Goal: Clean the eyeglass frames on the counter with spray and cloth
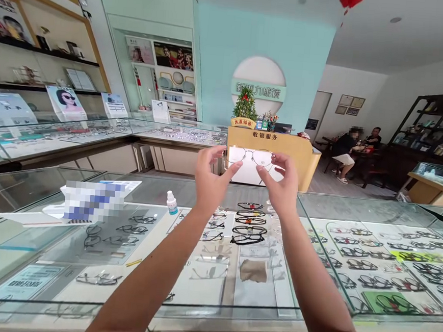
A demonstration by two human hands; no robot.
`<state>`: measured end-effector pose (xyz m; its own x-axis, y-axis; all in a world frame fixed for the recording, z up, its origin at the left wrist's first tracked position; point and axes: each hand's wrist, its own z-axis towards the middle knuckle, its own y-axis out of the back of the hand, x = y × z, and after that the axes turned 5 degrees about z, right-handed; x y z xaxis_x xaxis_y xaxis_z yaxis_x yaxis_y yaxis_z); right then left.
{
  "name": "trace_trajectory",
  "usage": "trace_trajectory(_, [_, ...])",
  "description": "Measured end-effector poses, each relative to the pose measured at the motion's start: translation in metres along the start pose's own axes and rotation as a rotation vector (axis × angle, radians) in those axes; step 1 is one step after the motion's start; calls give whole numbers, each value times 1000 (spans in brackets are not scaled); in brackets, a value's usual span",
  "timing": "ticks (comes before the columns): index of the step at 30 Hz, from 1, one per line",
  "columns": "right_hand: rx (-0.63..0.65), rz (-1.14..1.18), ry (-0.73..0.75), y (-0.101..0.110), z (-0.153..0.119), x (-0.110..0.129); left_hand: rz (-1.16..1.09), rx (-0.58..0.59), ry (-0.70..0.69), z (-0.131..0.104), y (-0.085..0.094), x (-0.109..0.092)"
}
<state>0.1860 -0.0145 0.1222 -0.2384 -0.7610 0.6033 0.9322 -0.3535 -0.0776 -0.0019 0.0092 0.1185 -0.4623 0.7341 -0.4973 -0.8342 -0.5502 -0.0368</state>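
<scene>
I hold a pair of thin metal-framed glasses (253, 157) up at arm's length above a glass display counter (341, 206). My left hand (210, 178) pinches the frame's left side and my right hand (280, 183) pinches its right side. The lenses face me and look clear. Below my hands, on the counter top, lie a small white dropper bottle (171, 203) and a folded brownish cleaning cloth (253, 270).
Inside the counter lie several rows of eyeglass frames (248, 230). A white stand with a leaflet (88, 201) is on the left. A wooden cashier desk (283, 155) stands beyond. Two people sit at a table at the back right (351, 150). Wall shelves line the left side.
</scene>
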Motion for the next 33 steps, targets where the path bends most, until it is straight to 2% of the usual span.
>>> trace_trajectory(3, [-31,-65,93,1,9,21,-52,-14,15,13,0,-18])
trace_trajectory(7, [-50,-152,145,7,3,32,-29,1,17,10,5,-28])
trace_trajectory(17, [-14,-235,150,11,-2,38,23,37,5,8,16,-27])
trace_trajectory(20, [-12,-250,167,12,-3,38,-4,33,18,8,14,-27])
trace_trajectory(26, [-36,-310,191,8,-4,38,-82,42,129,10,6,-16])
trace_trajectory(33, [-38,-373,223,6,-3,35,-106,62,152,11,3,-11])
